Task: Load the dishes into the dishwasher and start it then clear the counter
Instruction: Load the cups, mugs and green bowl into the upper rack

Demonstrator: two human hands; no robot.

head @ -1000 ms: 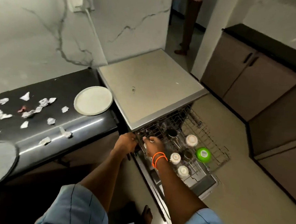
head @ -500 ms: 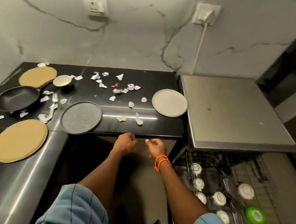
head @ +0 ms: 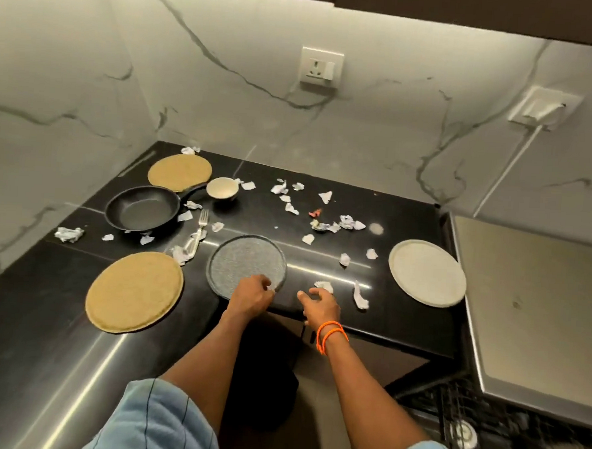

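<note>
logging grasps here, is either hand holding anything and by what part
The left hand takes the grey plate at its near rim, fingers curled over the edge. The right hand holds nothing, hovering open beside it.

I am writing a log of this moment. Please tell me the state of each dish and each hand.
grey plate: flat on counter, left hand at its near rim
white plate: flat, empty
frying pan: upright, empty
bowl: upright
fork: lying flat
left hand: fingers curled at the plate's rim
right hand: open, holding nothing
</note>
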